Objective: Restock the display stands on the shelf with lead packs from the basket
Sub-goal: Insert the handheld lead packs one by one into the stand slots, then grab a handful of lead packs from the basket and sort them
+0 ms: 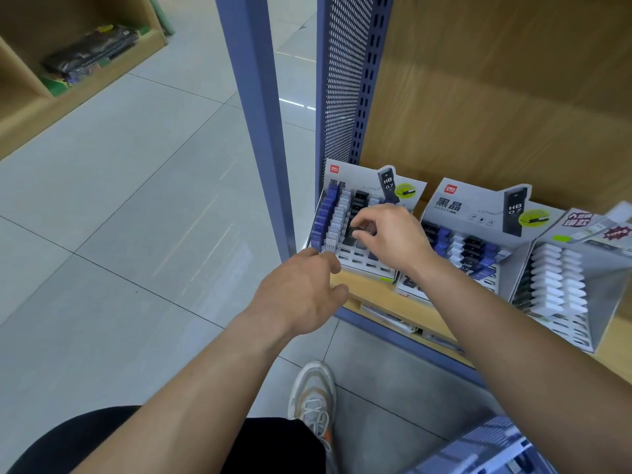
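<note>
Three grey cardboard display stands sit on the wooden shelf [383, 295]. The left stand [345, 203] holds rows of blue, white and black lead packs. My right hand [390, 237] is over it and pinches a black lead pack [359, 230] above a black row. My left hand [304, 292] hovers at the stand's front left corner with fingers loosely curled, holding nothing. The middle stand [468, 227] holds black, blue and white packs. The right stand [561, 285] holds white packs. A blue-and-white basket [496, 449] shows at the bottom right.
A blue metal upright [256, 131] and a perforated side panel [342, 80] stand left of the shelf. Grey tiled floor [119, 217] spreads to the left, with a wooden shelf unit [68, 80] at the top left. My shoe [314, 398] is below the shelf edge.
</note>
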